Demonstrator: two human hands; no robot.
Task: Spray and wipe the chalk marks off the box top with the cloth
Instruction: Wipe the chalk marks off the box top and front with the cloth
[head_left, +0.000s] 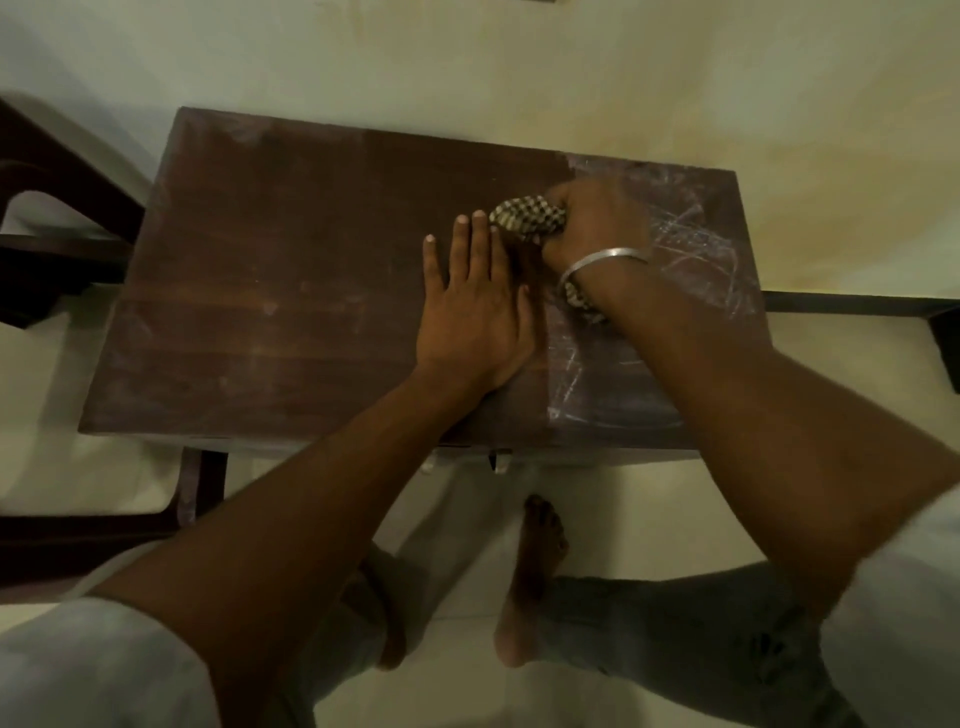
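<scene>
A dark brown wooden box top (291, 291) fills the middle of the view. White chalk marks (696, 249) cover its right part; the left part shows only faint smears. My right hand (592, 223), with a metal bangle on the wrist, grips a bunched checked cloth (519, 218) against the wood near the back middle. A bit of the cloth also shows below that wrist. My left hand (472, 306) rests flat on the box top, fingers straight, just left of the cloth. No spray bottle is in view.
The box stands against a pale wall (519, 67). Dark wooden furniture (57, 218) stands to the left and a dark rail (857, 304) to the right. My bare feet (530, 577) are on the light floor below the box's front edge.
</scene>
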